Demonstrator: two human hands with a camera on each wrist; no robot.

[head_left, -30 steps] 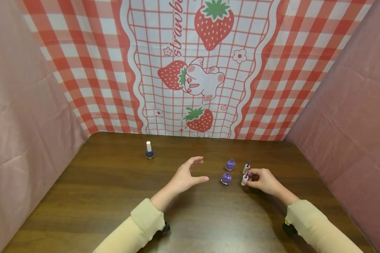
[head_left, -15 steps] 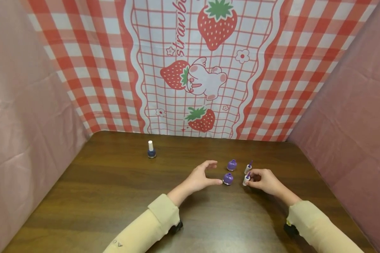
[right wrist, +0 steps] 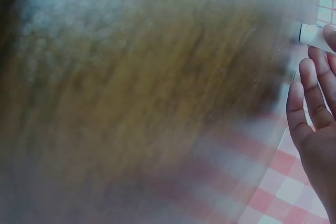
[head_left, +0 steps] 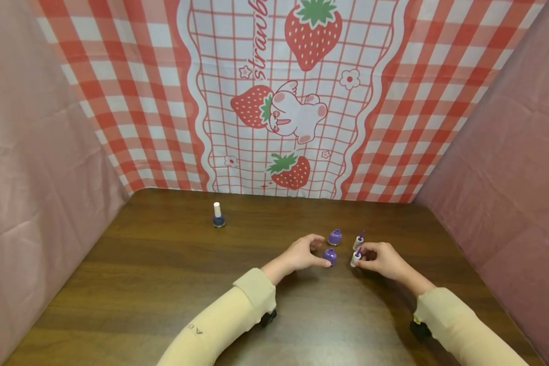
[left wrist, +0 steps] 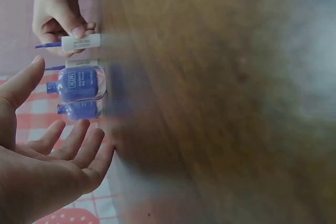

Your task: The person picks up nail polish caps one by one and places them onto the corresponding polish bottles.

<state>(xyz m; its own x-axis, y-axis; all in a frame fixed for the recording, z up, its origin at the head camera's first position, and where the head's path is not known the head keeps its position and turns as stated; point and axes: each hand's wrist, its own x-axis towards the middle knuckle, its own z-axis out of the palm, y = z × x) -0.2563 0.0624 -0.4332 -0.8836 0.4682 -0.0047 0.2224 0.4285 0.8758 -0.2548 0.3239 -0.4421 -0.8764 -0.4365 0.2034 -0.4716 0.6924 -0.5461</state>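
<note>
Nearest, the left hand (head_left: 302, 254) has its fingers spread and released about the near purple bottle (head_left: 330, 254), contact unconfirmed. This bottle, uncapped and upright on the bench (head_left: 142, 264), should prove light, rigid, slick and spillable; best held round its body. The right hand (head_left: 384, 261) pinches the near white cap (head_left: 355, 260), brush (head_left: 359, 251) upward. Beyond: second purple bottle (head_left: 334, 237); farthest, capped blue bottle (head_left: 218, 220).

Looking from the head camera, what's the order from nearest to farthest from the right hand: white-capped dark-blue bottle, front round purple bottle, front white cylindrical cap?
1. Front white cylindrical cap: pinched by the right hand.
2. Front round purple bottle: left of that cap.
3. White-capped dark-blue bottle: back left.
</note>
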